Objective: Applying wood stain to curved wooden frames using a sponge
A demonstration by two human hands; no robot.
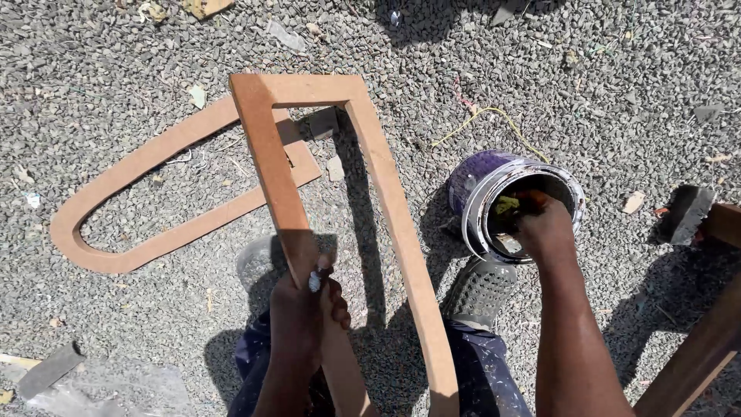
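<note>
Your left hand [302, 309] is clamped around one leg of the frame [340, 193], a bare brown wooden piece held upright over the gravel [116, 62], its closed corner pointing away from you. Your right hand [544, 224] is down inside the can [513, 202], fingers closed on a yellow-green sponge [506, 205] (how tightly, hard to tell). By the look of it, this is the loading step: picking up finish before wiping it onto the wood. The next move calls for lifting the sponge clear of the rim without dripping and keeping the frame steady. The can is round, purple-sided, with a pale rim, just right of the frame. A second, rounded frame [154, 201] lies flat to the left.
</note>
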